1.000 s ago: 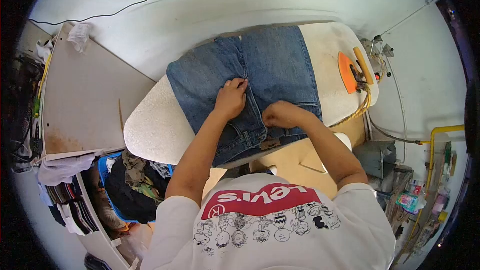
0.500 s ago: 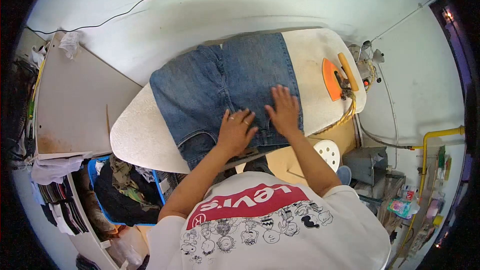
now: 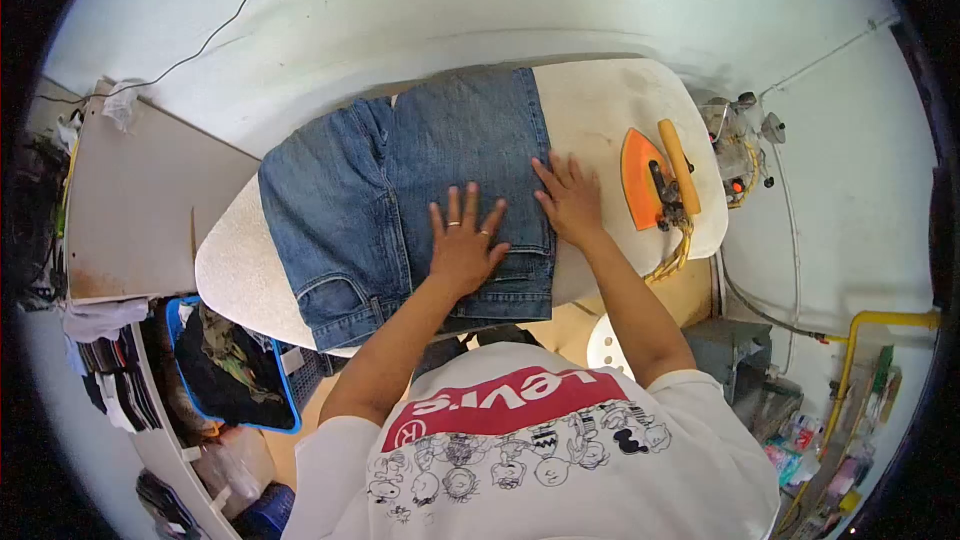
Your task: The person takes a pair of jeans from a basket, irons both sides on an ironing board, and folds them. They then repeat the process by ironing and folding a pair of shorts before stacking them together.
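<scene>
A yellow pipe (image 3: 895, 320) lines the pale wall (image 3: 850, 210).

Fairly bright, soft light; a faint shadow crosses the pale wall (image 3: 480, 2), and the edges curve (fisheye-style) into black corners.

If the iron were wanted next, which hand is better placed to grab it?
Probably the right hand: it is open, at the edge of the jeans nearest the iron. The left hand is spread over the jeans, farther away.
</scene>
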The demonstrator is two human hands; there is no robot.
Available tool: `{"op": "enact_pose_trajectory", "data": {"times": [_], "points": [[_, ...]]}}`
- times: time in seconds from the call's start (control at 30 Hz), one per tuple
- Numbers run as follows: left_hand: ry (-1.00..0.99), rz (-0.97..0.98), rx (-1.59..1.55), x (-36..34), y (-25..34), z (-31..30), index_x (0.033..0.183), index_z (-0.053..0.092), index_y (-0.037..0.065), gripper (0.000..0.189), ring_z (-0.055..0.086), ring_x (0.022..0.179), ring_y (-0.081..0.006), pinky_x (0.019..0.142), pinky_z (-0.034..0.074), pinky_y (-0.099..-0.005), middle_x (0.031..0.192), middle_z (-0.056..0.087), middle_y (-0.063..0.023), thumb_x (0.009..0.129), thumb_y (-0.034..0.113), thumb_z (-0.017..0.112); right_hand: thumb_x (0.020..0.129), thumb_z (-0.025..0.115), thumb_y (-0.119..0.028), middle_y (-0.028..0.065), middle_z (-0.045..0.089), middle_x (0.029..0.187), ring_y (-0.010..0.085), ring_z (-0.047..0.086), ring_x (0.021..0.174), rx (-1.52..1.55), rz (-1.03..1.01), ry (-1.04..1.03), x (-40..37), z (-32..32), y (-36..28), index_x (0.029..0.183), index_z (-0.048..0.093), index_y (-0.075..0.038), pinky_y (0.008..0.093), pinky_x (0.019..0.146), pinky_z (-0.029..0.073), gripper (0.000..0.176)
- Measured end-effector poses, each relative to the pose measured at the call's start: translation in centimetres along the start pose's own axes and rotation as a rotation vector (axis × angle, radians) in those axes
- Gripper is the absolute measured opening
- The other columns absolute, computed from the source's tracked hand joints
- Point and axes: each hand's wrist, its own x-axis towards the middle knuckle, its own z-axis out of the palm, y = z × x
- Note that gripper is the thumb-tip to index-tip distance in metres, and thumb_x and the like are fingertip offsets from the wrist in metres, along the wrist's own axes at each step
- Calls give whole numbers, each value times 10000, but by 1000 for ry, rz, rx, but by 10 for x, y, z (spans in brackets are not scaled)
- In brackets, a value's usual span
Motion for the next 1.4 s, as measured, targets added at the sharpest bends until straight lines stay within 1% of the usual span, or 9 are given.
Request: {"op": "enact_pose_trajectory", "data": {"times": [0.13,0.4,0.47,0.63,0.8,1.03,1.2,1.27,1.4], "points": [[-71,74,-106,28,45,11,1543,276,289,672,20,1485,-443,1132,13,-674,1622,35,-207,951,517,495,821,736,-203,191,552,1322,387,511,1223,-67,-3,637,-14,-18,118,1358,522,-81,498,1016,397,591],[-175,132,-363,45,48,-15,1507,368,228,595,163,1484,-371,1155,54,-635,1605,169,-198,975,466,487,944,632,-375,-21,530,722,65,479,527,974,575,-200,-5,-91,175,1237,544,3,222,475,411,487],[28,117,-935,20,9,-39,1433,479,141,515,434,1356,-339,1146,239,-554,1454,467,-196,971,360,540,930,647,-392,-3,561,727,63,482,527,851,400,-118,-4,-88,148,1280,525,14,224,472,400,550],[798,-502,-290,-97,-108,-84,1169,656,54,339,606,1058,-337,959,437,-435,1114,665,-153,889,246,651,909,645,-438,140,692,911,223,656,786,713,111,-405,8,-126,6,1184,631,7,352,719,513,523],[672,-1004,-315,-175,-181,-44,1231,572,1,566,607,1006,-353,886,461,-456,1057,628,-219,902,457,639,903,623,-488,237,689,925,378,674,850,424,-326,-442,55,-77,-115,1117,658,-7,422,760,504,527],[519,-938,-423,-177,-202,-15,1132,591,-64,539,643,843,-366,776,498,-426,912,648,-217,913,427,622,866,621,-536,247,690,1010,409,670,951,308,-589,-699,47,-78,-97,1177,646,-19,443,853,517,604],[779,-989,-1084,-188,-212,-29,934,534,15,275,537,753,-139,689,461,-290,851,590,-65,861,199,723,882,641,-483,236,699,923,371,691,863,400,-185,-498,28,-91,-80,1164,647,6,428,786,525,564],[771,-970,-1103,-188,-210,-32,932,534,17,286,533,755,-137,692,459,-290,849,585,-61,868,224,720,882,673,-433,169,701,908,247,669,795,434,-3,-425,38,-100,-78,1189,635,-9,365,737,510,525],[635,-1007,-1101,-197,-210,-32,946,542,0,334,542,790,-145,725,459,-290,878,595,-73,891,287,703,890,652,-447,228,702,916,318,701,830,434,-10,-535,22,-102,-81,1137,652,16,409,764,528,524]]}}
